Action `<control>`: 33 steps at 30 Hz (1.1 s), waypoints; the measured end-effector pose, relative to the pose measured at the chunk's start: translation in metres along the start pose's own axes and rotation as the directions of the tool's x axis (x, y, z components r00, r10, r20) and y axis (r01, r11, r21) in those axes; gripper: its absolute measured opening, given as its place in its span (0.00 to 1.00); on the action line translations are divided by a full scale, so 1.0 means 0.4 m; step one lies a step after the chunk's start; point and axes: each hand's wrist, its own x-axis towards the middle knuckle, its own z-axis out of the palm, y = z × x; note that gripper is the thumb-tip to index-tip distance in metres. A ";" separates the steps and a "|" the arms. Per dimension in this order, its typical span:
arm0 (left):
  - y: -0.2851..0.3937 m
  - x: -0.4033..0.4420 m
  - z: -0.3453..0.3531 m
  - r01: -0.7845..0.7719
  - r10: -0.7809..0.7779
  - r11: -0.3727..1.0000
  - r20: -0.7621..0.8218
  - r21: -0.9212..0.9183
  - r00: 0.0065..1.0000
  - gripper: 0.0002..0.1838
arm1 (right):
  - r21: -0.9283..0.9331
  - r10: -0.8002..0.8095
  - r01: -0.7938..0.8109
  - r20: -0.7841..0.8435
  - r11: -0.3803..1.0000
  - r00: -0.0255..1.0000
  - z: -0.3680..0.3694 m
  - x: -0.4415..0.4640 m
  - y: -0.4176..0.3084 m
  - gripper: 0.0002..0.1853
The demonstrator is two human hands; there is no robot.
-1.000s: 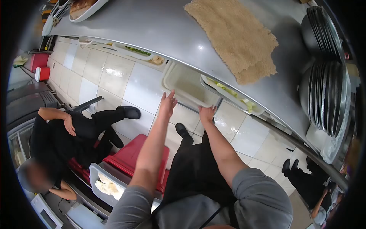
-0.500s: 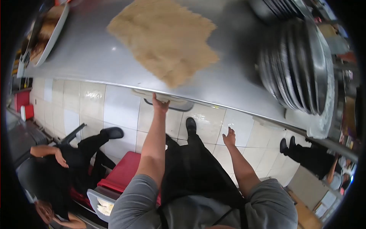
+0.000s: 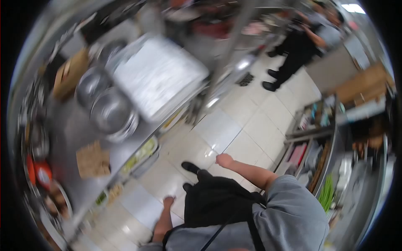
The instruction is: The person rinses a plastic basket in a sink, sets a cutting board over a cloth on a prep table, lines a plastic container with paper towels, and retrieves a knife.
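My right hand is held out in front of my body over the tiled floor, its fingers curled closed, with nothing visible in them. Lower and to the left, my left hand hangs beside the counter; it is small and blurred, so its fingers cannot be made out. A tan, rough-edged sheet lies on the steel counter, apart from both hands. Metal bowls stand stacked behind it, next to a large white slab-like tray or lid.
Under the counter edge sits a container of pale green pieces. Shelving with bins and green stalks lines the right side. Another person stands at the far end of the tiled aisle. A brown box is on the counter.
My view and body have turned to the right, along the aisle. My left hand has come away from the counter's front edge. My right hand's fingers, apart before, are now curled.
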 end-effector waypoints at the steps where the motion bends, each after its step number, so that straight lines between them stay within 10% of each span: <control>1: 0.015 -0.033 -0.018 -0.044 0.048 0.996 -0.043 0.081 0.998 0.23 | 0.059 0.046 -0.043 -0.059 0.997 0.997 -0.019 -0.063 0.021 0.10; 3: 0.037 -0.069 -0.107 -0.023 0.022 0.999 0.027 0.044 0.999 0.13 | 0.154 0.133 -0.109 -0.153 0.982 0.979 -0.051 -0.194 0.061 0.10; 4: 0.052 -0.062 -0.135 0.244 -0.269 0.954 -0.140 -0.177 0.953 0.10 | 0.256 0.226 -0.153 -0.286 0.954 0.931 -0.070 -0.270 0.095 0.10; 7: 0.124 -0.079 -0.355 0.148 -0.138 0.989 -0.451 -0.015 0.882 0.10 | 0.508 0.595 -0.372 -0.400 0.777 0.697 -0.022 -0.414 0.235 0.07; 14: 0.282 0.204 -0.685 -0.077 0.377 0.889 -0.625 0.451 0.684 0.11 | 0.447 0.596 -0.406 -0.693 0.797 0.406 0.221 -0.661 0.512 0.02; 17: 0.475 0.307 -0.756 -0.204 0.339 0.937 -0.605 0.282 0.721 0.10 | 0.665 0.828 -0.503 -0.511 0.552 0.232 0.345 -0.696 0.626 0.03; 19: 0.606 0.359 -0.742 0.141 -0.239 0.901 -0.197 -0.411 0.951 0.07 | 0.771 0.874 -0.415 -0.396 0.483 0.281 0.312 -0.804 0.622 0.03; 21: 0.687 0.390 -0.684 0.137 -0.061 0.808 0.149 -0.573 0.987 0.10 | 0.802 0.898 -0.412 -0.343 0.432 0.275 0.317 -0.867 0.649 0.03; 26: 0.967 0.424 -0.582 -0.334 0.338 0.941 0.193 -0.055 0.921 0.14 | 0.811 0.965 -0.526 -0.180 0.256 0.193 0.457 -0.919 0.735 0.07; 31: 1.252 0.493 -0.625 -0.152 0.156 0.988 0.272 -0.037 0.950 0.14 | 0.771 0.980 -0.621 0.197 -0.140 0.023 0.490 -0.973 0.786 0.09; 33: 1.286 0.521 -0.661 -0.302 0.314 0.949 0.159 -0.095 0.936 0.12 | 0.714 0.974 -0.684 0.225 -0.151 0.020 0.508 -0.958 0.822 0.07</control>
